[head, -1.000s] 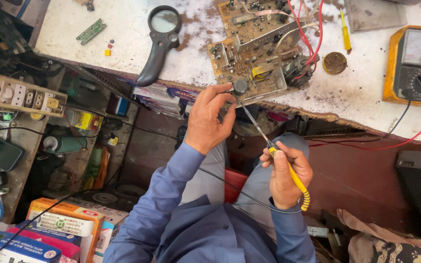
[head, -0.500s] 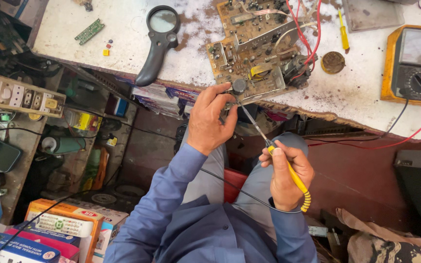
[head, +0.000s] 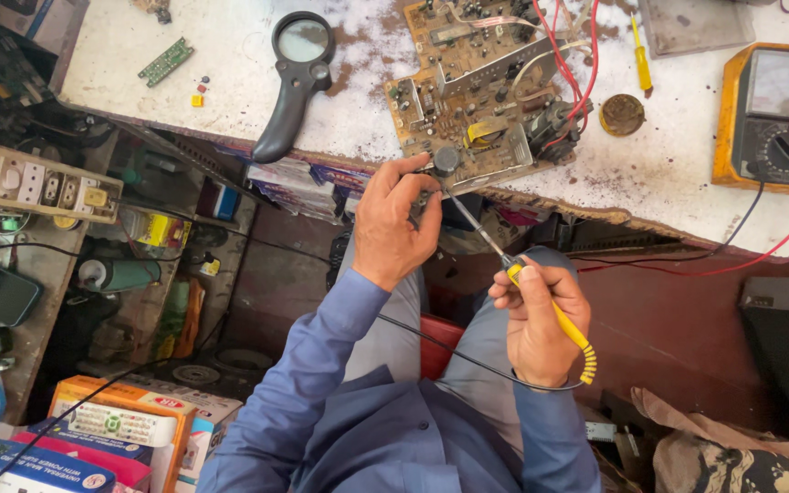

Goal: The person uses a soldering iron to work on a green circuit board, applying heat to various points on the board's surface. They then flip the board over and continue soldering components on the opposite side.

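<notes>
There is just the one view, from a camera worn on the person's head, looking steeply down past the blue-sleeved arms onto the near edge of the white workbench (head: pixel 230 55), so the bench runs across the top and the lap fills the bottom. It sits close: the left hand (head: pixel 394 224) and right hand (head: pixel 536 319) lie mid-frame, while the shelves at the left look dim and perhaps distorted

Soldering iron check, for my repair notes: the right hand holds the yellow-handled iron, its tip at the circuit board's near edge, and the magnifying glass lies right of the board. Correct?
Not quite. In the head view the magnifying glass lies left of the circuit board. The right hand does hold the yellow-handled iron, tip at the board's near edge.
</notes>
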